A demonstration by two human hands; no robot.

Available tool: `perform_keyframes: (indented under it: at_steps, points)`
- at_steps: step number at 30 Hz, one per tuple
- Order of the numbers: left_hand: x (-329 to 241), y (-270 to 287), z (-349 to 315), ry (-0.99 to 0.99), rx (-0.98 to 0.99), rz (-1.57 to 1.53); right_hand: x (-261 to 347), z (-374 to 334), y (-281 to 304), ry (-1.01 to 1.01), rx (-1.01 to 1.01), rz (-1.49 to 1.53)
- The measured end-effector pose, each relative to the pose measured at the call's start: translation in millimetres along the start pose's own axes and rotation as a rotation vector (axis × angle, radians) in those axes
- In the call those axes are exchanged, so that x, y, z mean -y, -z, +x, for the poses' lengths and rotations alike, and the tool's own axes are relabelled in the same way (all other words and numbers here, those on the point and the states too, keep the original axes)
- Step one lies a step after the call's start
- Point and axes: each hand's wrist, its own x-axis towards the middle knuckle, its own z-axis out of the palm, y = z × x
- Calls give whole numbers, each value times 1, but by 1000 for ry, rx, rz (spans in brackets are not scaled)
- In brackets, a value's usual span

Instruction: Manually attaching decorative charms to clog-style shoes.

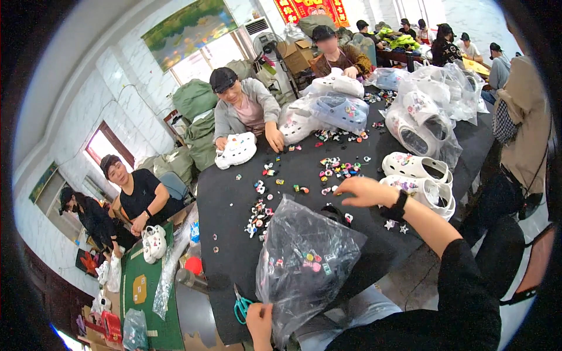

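Observation:
My left hand [259, 322] is closed on the lower left edge of a clear plastic bag [293, 234] near the table's front edge. Several colourful shoe charms [313, 261] show through the plastic; whether they lie inside or beneath cannot be told. Above the black tabletop [234, 199], right of the bag, my right hand [366, 192] is stretched out with fingers apart, holding nothing. Close beyond it lies a pile of loose charms [339, 168]. Two white clogs with charms [417, 186] stand just to its right. Teal-handled scissors [242, 305] lie beside my left hand.
More charms [257, 217] are scattered left of the bag. Bagged clogs [424, 111] are heaped at the far right. Across the table, a person in grey handles a white clog [236, 150]. A green mat [158, 292] covers a table at left, where another person sits.

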Motion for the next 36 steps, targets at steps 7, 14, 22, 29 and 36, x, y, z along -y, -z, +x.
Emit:
perform_keyframes:
  at_steps: [7,14,22,29,36]
  points:
    - [1,-16,-4,-225,-48,292,17,86,-48,428,169,387]
    - [3,-22,-5,-118,-28,243,46,114,-61,487,88,-303]
    - [6,-2,-5,81,-134,-148,80,90,-17,422,126,-399]
    - [10,27,13,214,-246,-515,102,37,59,361,231,-269]
    - [-8,28,19,177,-269,-593,90,-5,64,66,254,101]
